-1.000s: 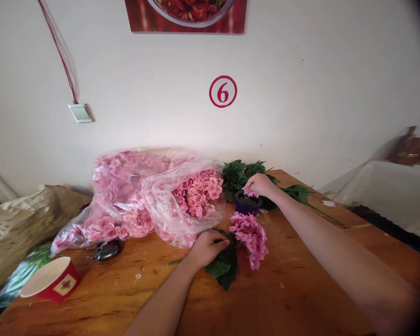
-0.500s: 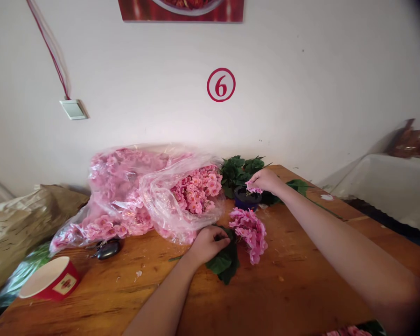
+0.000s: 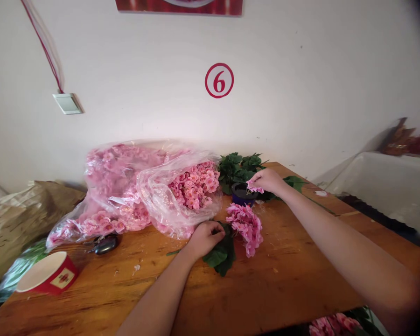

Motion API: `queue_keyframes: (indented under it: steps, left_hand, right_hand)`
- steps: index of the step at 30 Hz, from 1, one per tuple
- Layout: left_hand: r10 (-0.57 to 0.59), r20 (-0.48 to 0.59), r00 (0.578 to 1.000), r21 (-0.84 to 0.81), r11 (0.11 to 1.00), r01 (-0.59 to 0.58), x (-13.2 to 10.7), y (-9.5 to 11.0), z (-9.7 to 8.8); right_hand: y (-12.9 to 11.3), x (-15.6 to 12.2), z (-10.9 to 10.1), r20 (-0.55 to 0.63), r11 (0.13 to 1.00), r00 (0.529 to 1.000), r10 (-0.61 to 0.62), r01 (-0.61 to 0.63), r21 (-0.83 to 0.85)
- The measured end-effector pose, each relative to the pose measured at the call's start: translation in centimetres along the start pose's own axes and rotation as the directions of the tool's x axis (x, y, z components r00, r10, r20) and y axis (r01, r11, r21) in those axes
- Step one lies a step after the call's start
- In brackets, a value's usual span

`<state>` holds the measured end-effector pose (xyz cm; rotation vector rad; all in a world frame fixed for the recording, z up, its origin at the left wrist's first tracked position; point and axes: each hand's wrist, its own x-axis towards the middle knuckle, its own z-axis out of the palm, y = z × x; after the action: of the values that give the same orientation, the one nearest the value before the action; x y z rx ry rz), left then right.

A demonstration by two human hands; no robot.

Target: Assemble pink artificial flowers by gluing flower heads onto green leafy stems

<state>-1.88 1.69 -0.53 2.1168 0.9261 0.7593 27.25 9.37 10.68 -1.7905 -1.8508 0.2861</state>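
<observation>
From where I stand, two bare hands are busy around the middle of the frame. The right hand [image 3: 266, 181], right of centre, has thumb and fingers pinched on a small pink flower [image 3: 255, 187], at the right side of a dark blue pot [image 3: 242, 198]; I can't tell whether the petals touch the rim. The left hand [image 3: 206, 237], lower and nearer the centre, is curled closed over a flower stem [image 3: 173, 252], whose end pokes out to its left. Green leaves [image 3: 221, 257] spread beneath and beside those fingers, and the stem's pink bloom [image 3: 247, 228] lies to their right, just below the pot.

Behind the pot sits a heap of dark leaves [image 3: 240, 168]. Left of it, across the middle left, a big clear bag [image 3: 152, 186] is stuffed with pink flowers [image 3: 196, 184], some showing at its mouth. In front of the bag there's a small black object [image 3: 105, 244], and at lower left a red and white paper bowl [image 3: 58, 278] stands on the wooden table [image 3: 266, 294]. More pink flowers peek in at the bottom right. On the wall, a red circled 6 [image 3: 219, 80] sits top centre, with a switch [image 3: 68, 103] at upper left.
</observation>
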Motion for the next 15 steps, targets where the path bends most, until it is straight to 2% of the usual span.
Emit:
queue_keyframes:
  steps: [5,9,11,15]
  left_hand:
    - [-0.008,0.011,1.000,-0.008,1.000,0.008,0.0,0.0,0.0]
    - [-0.027,-0.002,1.000,-0.020,0.999,0.027,0.0,0.0,0.1]
    - [-0.039,-0.011,0.999,-0.036,0.999,0.038,0.0,-0.1,0.2]
    - [-0.077,-0.023,0.997,-0.088,0.993,0.075,0.0,-0.1,0.4]
  right_hand:
    - [0.2,-0.5,0.4,0.039,0.999,0.999,-0.005,0.004,0.032]
    - [0.4,-1.6,-0.2,0.021,0.965,0.998,0.060,-0.064,0.255]
    - [0.1,-2.8,0.0,0.035,0.883,0.995,0.096,-0.101,0.459]
    - [-1.3,-6.5,3.0,0.135,0.575,0.990,0.043,-0.135,0.807]
